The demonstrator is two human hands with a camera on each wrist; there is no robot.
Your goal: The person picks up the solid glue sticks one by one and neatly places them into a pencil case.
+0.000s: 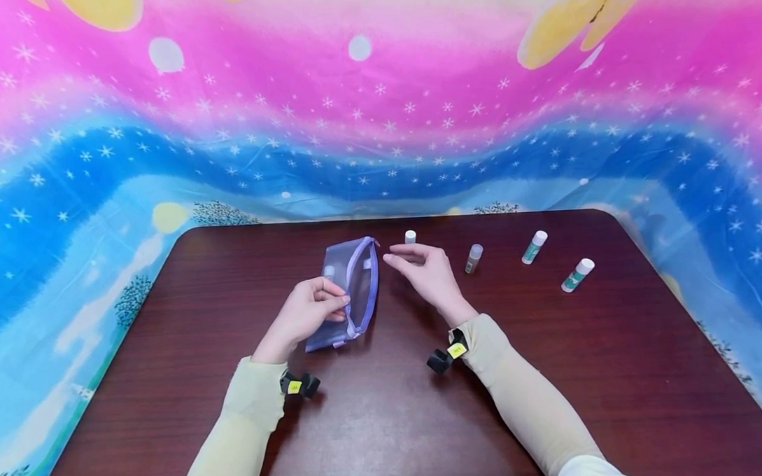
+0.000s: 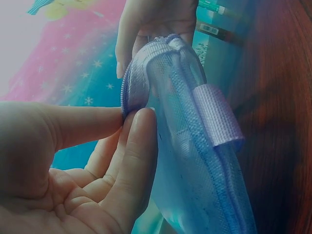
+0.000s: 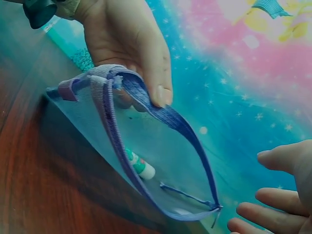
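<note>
At the centre of the head view, just left of the middle, a purple mesh zipper pouch (image 1: 362,284) is tilted above a dark wood-grain table (image 1: 362,421), its zipper undone and its mouth gaping toward the right of the frame. The left hand (image 1: 304,311), lower left of that mouth, pinches the zippered edge between thumb and fingers. The right hand (image 1: 428,271), right of the pouch near its upper corner, has its fingers loosely extended and apart from the mesh; in the right wrist view its thumb and fingers spread at the lower right. That same view shows a green-and-white glue stick (image 3: 141,165) inside the pouch, low in the frame (seen through the gaping mouth, partly behind the near zipper band). In the head view, a white-capped stick (image 1: 410,236) shows just above the right hand, its lower part hidden, and a smaller tube with a greyish cap (image 1: 473,258) is a little farther right. Two green-labelled glue sticks (image 1: 535,247) lie beyond it toward the right, white caps toward the upper right. Beige sleeves (image 1: 251,403) and black wrist devices with yellow labels (image 1: 448,356) are at the wrists, and a pink-and-blue snowflake cloth (image 1: 377,136) fills the top.
</note>
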